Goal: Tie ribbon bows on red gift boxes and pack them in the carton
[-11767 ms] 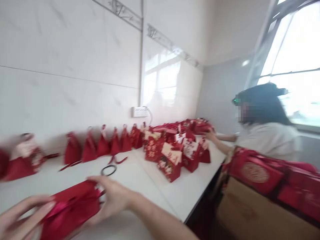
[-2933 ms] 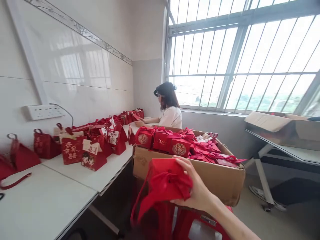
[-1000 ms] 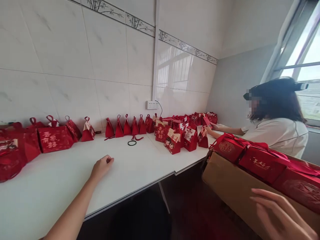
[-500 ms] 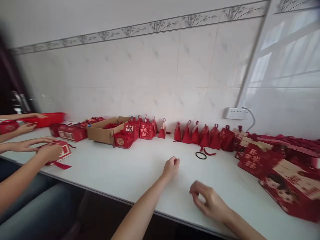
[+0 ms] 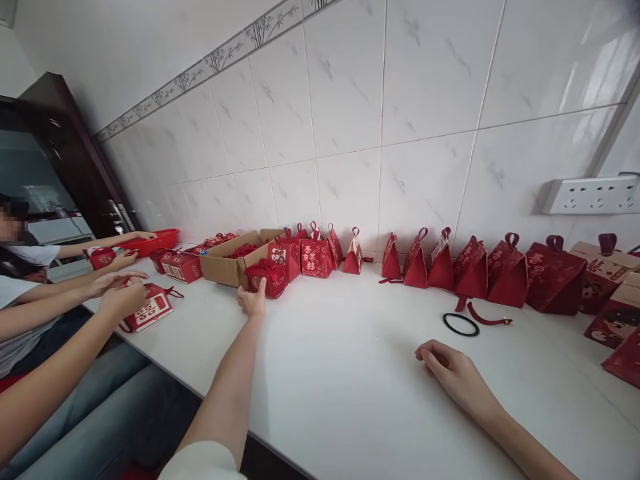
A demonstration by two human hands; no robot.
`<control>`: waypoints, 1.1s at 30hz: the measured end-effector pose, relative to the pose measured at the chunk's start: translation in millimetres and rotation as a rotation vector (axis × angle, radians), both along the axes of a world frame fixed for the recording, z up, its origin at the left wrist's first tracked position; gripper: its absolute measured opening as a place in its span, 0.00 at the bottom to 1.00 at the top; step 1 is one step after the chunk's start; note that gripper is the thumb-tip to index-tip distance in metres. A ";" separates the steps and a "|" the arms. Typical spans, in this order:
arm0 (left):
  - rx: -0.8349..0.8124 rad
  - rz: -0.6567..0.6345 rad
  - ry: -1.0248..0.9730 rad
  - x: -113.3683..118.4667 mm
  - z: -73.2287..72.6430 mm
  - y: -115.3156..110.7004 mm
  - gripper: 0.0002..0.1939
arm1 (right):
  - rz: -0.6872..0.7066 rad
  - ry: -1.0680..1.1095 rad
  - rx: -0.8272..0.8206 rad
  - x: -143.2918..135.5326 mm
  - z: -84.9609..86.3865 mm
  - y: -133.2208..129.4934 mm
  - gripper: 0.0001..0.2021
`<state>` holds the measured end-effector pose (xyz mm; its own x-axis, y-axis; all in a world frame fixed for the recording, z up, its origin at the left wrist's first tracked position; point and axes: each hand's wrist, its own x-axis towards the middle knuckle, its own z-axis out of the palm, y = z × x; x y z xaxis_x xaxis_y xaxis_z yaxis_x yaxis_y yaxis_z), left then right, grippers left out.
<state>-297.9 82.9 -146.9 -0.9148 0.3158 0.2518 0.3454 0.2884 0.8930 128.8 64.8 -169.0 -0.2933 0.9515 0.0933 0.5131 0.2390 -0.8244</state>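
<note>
At the near corner of the cardboard box, my left hand (image 5: 253, 300) grips the lower left corner of a red gift box (image 5: 274, 280) with a ribbon on top. Its thumb lies on the front face and its fingers go round the left side. My right hand (image 5: 449, 369) rests on the white table, fingers curled inward and nothing visible in them. Beyond it lie a black ring-shaped band (image 5: 461, 325) and a short dark red strap (image 5: 487, 319). Several red triangular gift boxes (image 5: 464, 268) with loops on top stand in a row along the wall.
An open cardboard box (image 5: 227, 270) holds red items. At left, co-workers' hands (image 5: 125, 297) handle a red and white gift box (image 5: 153, 310). A red basin (image 5: 160, 243) stands farther back. A white power strip (image 5: 593, 196) is on the tiled wall at right.
The view has swung left. My left hand has gone from mid-table over to the red gift box by the cardboard box and taken hold of it. My right hand stays over the table, curled.
</note>
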 end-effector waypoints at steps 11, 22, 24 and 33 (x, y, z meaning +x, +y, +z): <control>-0.053 -0.199 0.024 -29.3 -2.8 1.6 0.49 | 0.037 -0.041 -0.041 -0.8 -2.8 1.4 0.13; 0.117 -0.462 0.062 73.6 -8.1 -20.3 0.41 | 0.062 0.036 0.012 -5.9 0.7 1.9 0.11; 0.159 -0.637 0.081 120.2 -13.2 -25.6 0.42 | 0.066 0.102 -0.005 -6.1 1.4 0.5 0.12; 0.474 -1.191 0.275 299.6 -25.0 -25.1 0.44 | 0.088 0.883 -0.070 19.0 6.5 9.3 0.25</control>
